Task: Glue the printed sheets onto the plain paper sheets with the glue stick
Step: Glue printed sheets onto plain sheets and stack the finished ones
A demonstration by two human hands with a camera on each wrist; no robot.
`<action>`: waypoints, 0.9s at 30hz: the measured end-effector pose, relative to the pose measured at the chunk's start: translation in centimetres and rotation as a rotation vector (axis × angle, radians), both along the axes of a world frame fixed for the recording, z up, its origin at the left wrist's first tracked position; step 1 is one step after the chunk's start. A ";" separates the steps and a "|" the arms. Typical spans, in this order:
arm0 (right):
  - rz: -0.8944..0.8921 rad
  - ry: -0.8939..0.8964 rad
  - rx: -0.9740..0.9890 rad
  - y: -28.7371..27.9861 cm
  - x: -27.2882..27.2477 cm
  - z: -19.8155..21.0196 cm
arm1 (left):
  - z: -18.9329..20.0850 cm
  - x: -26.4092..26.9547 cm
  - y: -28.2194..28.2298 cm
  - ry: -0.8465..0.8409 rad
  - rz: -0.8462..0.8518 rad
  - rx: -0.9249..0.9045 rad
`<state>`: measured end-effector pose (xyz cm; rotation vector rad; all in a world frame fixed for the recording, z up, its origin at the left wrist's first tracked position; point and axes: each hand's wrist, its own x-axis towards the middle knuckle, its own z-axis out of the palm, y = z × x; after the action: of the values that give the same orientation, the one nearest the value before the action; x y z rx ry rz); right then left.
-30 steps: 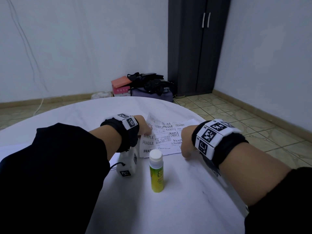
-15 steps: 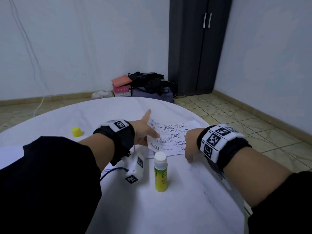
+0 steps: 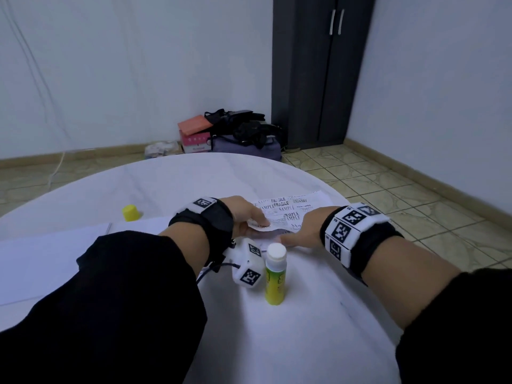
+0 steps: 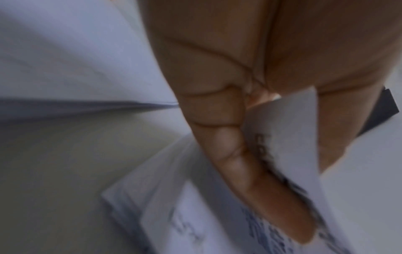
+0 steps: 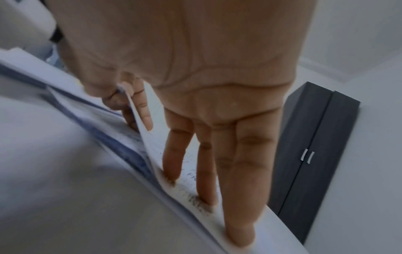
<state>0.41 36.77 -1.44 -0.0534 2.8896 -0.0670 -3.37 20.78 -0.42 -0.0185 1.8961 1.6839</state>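
Observation:
A stack of printed sheets (image 3: 291, 209) with "SAMPLE" and "FRAGILE" text lies on the round white table (image 3: 277, 342), just beyond both hands. My left hand (image 3: 259, 224) pinches the near-left corner of the top printed sheet (image 4: 291, 141) between thumb and fingers, and that corner curls up off the stack. My right hand (image 3: 302, 228) lies on the sheets with straight fingers (image 5: 239, 206) pressing them flat. The yellow glue stick (image 3: 274, 278) stands upright and uncapped just in front of the hands. Plain paper sheets (image 3: 55, 253) lie at the left under my left forearm.
The yellow cap (image 3: 130, 212) sits on the table at the far left. The white wrist camera (image 3: 249, 264) hangs beside the glue stick. The table edge curves close past the printed sheets on the right. Bags, boxes and a dark cabinet (image 3: 318, 70) stand beyond.
My left hand went from resting on the sheets' left edge to pinching the top sheet's corner and lifting it. The right hand stayed on the sheets.

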 end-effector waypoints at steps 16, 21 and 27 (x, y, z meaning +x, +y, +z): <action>-0.245 0.075 0.430 3.6 -0.5 2.2 | -1.0 -1.3 -0.6 -0.042 0.005 0.045; -0.455 0.164 0.259 6.7 -1.6 2.9 | -1.2 -1.2 -0.6 -0.053 0.033 0.057; -0.293 -0.121 0.037 5.0 -0.7 2.5 | -1.1 -1.0 -0.5 -0.062 0.026 0.035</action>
<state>-0.33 41.75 1.02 0.3682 2.7542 -0.0665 -4.37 20.23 -1.56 -0.0806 1.8280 1.7134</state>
